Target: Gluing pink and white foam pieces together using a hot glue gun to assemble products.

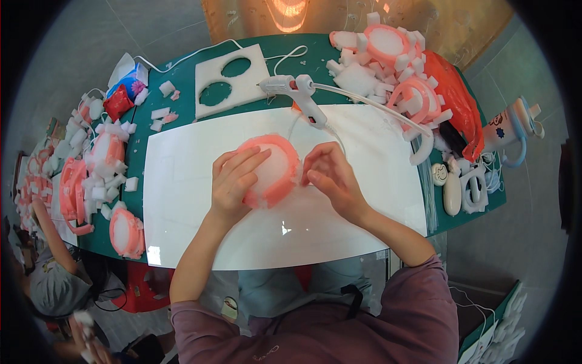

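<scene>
A round white foam piece with a thick pink foam border is held tilted above the white board. My left hand grips its left side, the fingers lying across the white face. My right hand is at the piece's right edge, with fingers curled and thumb bent toward them. Whether anything small sits between those fingertips, or whether they touch the border, I cannot tell. Beyond the hands, a white glue gun stands on the board, with a long pale stick running from its rear toward the right.
A white foam sheet with two round holes lies at the back. Pink-and-white foam pieces pile up left and right. A red plastic bag and a cup are far right. Another person's arm reaches in at left.
</scene>
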Tool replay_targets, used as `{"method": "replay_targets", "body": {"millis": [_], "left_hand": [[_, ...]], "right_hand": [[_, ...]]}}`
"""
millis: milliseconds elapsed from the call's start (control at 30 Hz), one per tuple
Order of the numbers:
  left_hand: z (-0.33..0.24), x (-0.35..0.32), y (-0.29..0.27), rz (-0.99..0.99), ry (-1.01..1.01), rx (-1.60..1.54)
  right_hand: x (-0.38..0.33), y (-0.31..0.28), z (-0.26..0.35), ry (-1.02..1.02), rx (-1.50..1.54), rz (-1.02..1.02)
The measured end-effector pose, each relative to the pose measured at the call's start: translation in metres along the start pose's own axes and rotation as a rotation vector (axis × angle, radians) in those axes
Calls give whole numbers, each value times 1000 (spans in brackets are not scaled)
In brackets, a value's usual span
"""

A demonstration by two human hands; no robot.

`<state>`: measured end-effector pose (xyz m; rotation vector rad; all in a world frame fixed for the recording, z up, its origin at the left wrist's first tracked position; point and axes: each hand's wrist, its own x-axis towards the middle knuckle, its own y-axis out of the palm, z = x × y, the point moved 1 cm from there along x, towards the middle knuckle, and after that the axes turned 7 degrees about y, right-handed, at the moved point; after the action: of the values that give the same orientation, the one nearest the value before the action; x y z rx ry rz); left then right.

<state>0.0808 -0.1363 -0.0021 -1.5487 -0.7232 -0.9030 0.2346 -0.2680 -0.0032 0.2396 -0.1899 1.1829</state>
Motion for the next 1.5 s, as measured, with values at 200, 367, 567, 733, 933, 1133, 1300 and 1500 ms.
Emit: {"method": "replay_targets", "body": {"millis": [200,367,567,733,933,1133,1300,1500], "left_hand": [[-3,-2,-4,75,99,94],[-5,-1,-5,104,161,148],[-10,2,-7,158,136,268],[-11,0,-6,180,179,287],[-10,0,-7,165,182,284],[-12,3,-10,154,174,306],[-14,3,-10,143,197,306],[-15,3,-11,138,188,340]], "right_hand": [[0,8,-1,678,307,195],[1,4,3,674,369,270],[3,1,4,690,390,352],[5,-1,5,722,413,393],[4,-2,3,731,430,419],[2,2,7,669,425,439],[4,0,6,654,439,465],[1,5,4,635,471,451]]}}
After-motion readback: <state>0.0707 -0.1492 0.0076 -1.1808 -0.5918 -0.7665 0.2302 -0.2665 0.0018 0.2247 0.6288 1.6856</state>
